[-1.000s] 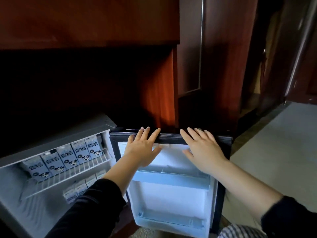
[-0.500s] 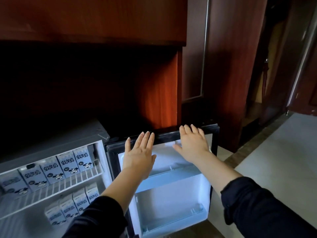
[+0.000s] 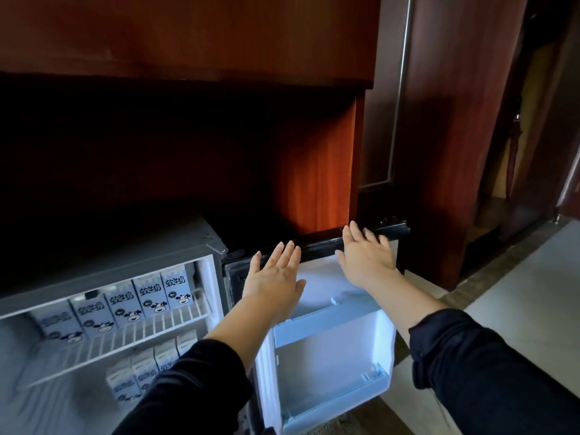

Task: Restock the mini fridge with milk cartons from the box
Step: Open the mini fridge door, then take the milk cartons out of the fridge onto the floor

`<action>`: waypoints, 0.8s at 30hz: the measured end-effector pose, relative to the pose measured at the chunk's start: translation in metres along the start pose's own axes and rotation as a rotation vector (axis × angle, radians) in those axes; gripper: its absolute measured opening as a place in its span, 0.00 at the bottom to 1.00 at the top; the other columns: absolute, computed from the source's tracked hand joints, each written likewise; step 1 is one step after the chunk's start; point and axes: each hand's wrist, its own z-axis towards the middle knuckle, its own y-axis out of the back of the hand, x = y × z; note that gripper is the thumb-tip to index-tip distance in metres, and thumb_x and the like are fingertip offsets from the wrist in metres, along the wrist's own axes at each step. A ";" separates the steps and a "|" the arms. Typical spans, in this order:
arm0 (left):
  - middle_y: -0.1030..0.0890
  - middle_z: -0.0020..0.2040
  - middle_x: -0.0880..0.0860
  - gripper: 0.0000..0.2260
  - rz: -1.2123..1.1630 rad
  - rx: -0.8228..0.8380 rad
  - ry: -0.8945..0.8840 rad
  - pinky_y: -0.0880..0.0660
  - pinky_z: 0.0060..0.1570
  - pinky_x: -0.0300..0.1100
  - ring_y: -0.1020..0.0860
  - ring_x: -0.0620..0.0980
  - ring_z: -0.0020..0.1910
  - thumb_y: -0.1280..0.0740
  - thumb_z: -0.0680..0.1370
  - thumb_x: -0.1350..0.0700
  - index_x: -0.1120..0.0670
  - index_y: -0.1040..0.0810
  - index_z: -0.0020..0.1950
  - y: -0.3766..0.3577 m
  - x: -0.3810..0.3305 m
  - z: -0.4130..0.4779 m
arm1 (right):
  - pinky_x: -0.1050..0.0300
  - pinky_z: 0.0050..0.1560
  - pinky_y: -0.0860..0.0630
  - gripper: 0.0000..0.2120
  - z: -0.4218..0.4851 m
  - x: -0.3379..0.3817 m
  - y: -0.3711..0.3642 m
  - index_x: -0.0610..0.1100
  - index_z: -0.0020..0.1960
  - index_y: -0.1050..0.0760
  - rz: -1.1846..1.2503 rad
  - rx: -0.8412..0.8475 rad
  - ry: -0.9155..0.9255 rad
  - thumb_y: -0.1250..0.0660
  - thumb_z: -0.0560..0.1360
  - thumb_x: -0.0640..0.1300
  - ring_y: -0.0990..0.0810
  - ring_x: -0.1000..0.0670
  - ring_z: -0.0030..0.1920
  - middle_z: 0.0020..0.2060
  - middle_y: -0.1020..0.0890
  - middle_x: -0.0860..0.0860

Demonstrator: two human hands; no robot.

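Note:
The mini fridge (image 3: 150,252) stands open at the lower left under a dark wooden cabinet. A row of several blue-and-white milk cartons (image 3: 147,296) stands on its wire shelf, and several more cartons (image 3: 138,372) sit below. The fridge door (image 3: 329,356) is swung out to the right, its white inner side facing me. My left hand (image 3: 276,277) lies flat with straight fingers near the door's top edge. My right hand (image 3: 365,255) is also flat, fingers reaching the door's black top edge. The box is out of view.
A red-brown wooden cabinet (image 3: 219,36) hangs over the fridge, with a side panel (image 3: 317,171) right behind the door. A tall wooden wardrobe (image 3: 455,120) stands at the right. Pale floor tiles (image 3: 518,293) spread at the lower right.
The door has swung further toward the fridge under both flat hands. The view has shifted, so more of the shelves and cartons shows.

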 end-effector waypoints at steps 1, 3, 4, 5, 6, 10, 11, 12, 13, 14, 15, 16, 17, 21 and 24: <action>0.62 0.78 0.48 0.27 -0.019 0.025 -0.003 0.61 0.74 0.52 0.62 0.45 0.77 0.53 0.83 0.48 0.53 0.61 0.77 0.003 0.003 -0.007 | 0.48 0.73 0.47 0.28 -0.006 0.006 0.002 0.43 0.78 0.55 0.014 -0.015 0.013 0.53 0.82 0.53 0.48 0.46 0.76 0.78 0.52 0.49; 0.60 0.78 0.47 0.26 -0.075 0.059 -0.006 0.60 0.74 0.52 0.61 0.45 0.77 0.53 0.83 0.49 0.53 0.60 0.78 0.010 0.009 -0.025 | 0.49 0.73 0.47 0.29 -0.020 0.020 0.005 0.43 0.78 0.55 0.033 -0.045 0.063 0.53 0.82 0.54 0.48 0.47 0.77 0.78 0.51 0.48; 0.59 0.78 0.47 0.26 -0.101 0.070 -0.004 0.60 0.74 0.52 0.60 0.45 0.77 0.52 0.83 0.49 0.53 0.59 0.78 0.014 0.015 -0.035 | 0.49 0.73 0.47 0.29 -0.027 0.026 0.008 0.43 0.77 0.54 0.040 -0.054 0.096 0.52 0.82 0.54 0.48 0.47 0.77 0.78 0.50 0.48; 0.58 0.79 0.48 0.26 -0.125 0.086 0.003 0.60 0.74 0.53 0.59 0.46 0.77 0.52 0.83 0.49 0.53 0.57 0.78 0.018 0.021 -0.046 | 0.49 0.73 0.47 0.28 -0.036 0.033 0.013 0.43 0.77 0.52 0.043 -0.057 0.132 0.52 0.81 0.54 0.48 0.47 0.77 0.78 0.49 0.48; 0.56 0.79 0.49 0.25 -0.144 0.110 0.012 0.59 0.74 0.53 0.57 0.47 0.78 0.52 0.83 0.49 0.52 0.56 0.78 0.024 0.028 -0.058 | 0.49 0.72 0.45 0.28 -0.045 0.040 0.019 0.43 0.77 0.51 0.044 -0.055 0.171 0.51 0.81 0.54 0.47 0.47 0.76 0.78 0.49 0.48; 0.47 0.78 0.51 0.23 -0.187 0.180 0.052 0.55 0.74 0.54 0.48 0.50 0.77 0.53 0.83 0.48 0.51 0.50 0.78 0.057 0.055 -0.121 | 0.48 0.66 0.36 0.28 -0.086 0.071 0.059 0.45 0.77 0.49 0.057 0.012 0.347 0.49 0.81 0.54 0.38 0.44 0.73 0.78 0.50 0.50; 0.45 0.78 0.51 0.23 -0.201 0.183 0.067 0.52 0.74 0.53 0.46 0.51 0.77 0.53 0.83 0.49 0.51 0.49 0.78 0.064 0.061 -0.138 | 0.48 0.64 0.34 0.27 -0.098 0.079 0.070 0.45 0.77 0.48 0.058 0.031 0.380 0.49 0.81 0.55 0.37 0.44 0.72 0.78 0.50 0.50; 0.44 0.78 0.51 0.22 -0.217 0.185 0.086 0.50 0.74 0.52 0.44 0.51 0.76 0.53 0.83 0.49 0.50 0.48 0.77 0.070 0.069 -0.154 | 0.48 0.63 0.33 0.27 -0.108 0.087 0.080 0.45 0.76 0.47 0.058 0.043 0.408 0.49 0.81 0.55 0.36 0.43 0.72 0.78 0.50 0.50; 0.43 0.78 0.51 0.22 -0.231 0.185 0.106 0.48 0.74 0.52 0.43 0.52 0.76 0.52 0.83 0.48 0.49 0.47 0.77 0.076 0.076 -0.170 | 0.47 0.62 0.32 0.26 -0.119 0.094 0.089 0.45 0.75 0.45 0.064 0.048 0.432 0.49 0.81 0.55 0.35 0.43 0.71 0.77 0.48 0.50; 0.43 0.78 0.51 0.22 -0.240 0.188 0.129 0.47 0.74 0.52 0.43 0.52 0.76 0.52 0.83 0.48 0.48 0.47 0.77 0.082 0.084 -0.185 | 0.47 0.62 0.31 0.26 -0.128 0.102 0.097 0.45 0.75 0.43 0.073 0.054 0.450 0.48 0.81 0.55 0.34 0.43 0.70 0.77 0.46 0.50; 0.44 0.78 0.50 0.22 -0.242 0.196 0.150 0.47 0.75 0.51 0.43 0.52 0.76 0.52 0.83 0.47 0.48 0.46 0.77 0.087 0.091 -0.199 | 0.46 0.62 0.30 0.25 -0.138 0.109 0.104 0.44 0.74 0.41 0.084 0.061 0.466 0.48 0.81 0.55 0.34 0.42 0.70 0.76 0.43 0.49; 0.44 0.78 0.51 0.22 -0.232 0.205 0.167 0.48 0.75 0.50 0.44 0.51 0.76 0.52 0.83 0.47 0.49 0.47 0.77 0.092 0.097 -0.211 | 0.46 0.62 0.30 0.25 -0.147 0.116 0.110 0.45 0.73 0.40 0.087 0.073 0.485 0.47 0.80 0.55 0.33 0.43 0.69 0.74 0.40 0.49; 0.44 0.78 0.51 0.22 -0.215 0.208 0.180 0.47 0.74 0.49 0.43 0.51 0.76 0.51 0.83 0.47 0.50 0.46 0.77 0.098 0.102 -0.224 | 0.47 0.60 0.29 0.24 -0.154 0.123 0.115 0.45 0.72 0.39 0.083 0.087 0.507 0.46 0.80 0.56 0.32 0.43 0.68 0.72 0.37 0.49; 0.45 0.78 0.49 0.24 -0.114 0.136 0.218 0.50 0.74 0.51 0.45 0.51 0.77 0.49 0.82 0.46 0.50 0.48 0.77 0.117 0.118 -0.268 | 0.50 0.53 0.28 0.18 -0.173 0.152 0.133 0.46 0.62 0.30 0.094 0.179 0.592 0.43 0.78 0.57 0.26 0.43 0.61 0.62 0.27 0.48; 0.47 0.78 0.49 0.25 -0.072 0.107 0.253 0.53 0.75 0.52 0.48 0.50 0.77 0.49 0.82 0.45 0.49 0.48 0.78 0.116 0.129 -0.286 | 0.48 0.58 0.28 0.17 -0.182 0.175 0.144 0.49 0.63 0.30 0.073 0.197 0.671 0.44 0.79 0.56 0.28 0.44 0.65 0.65 0.29 0.47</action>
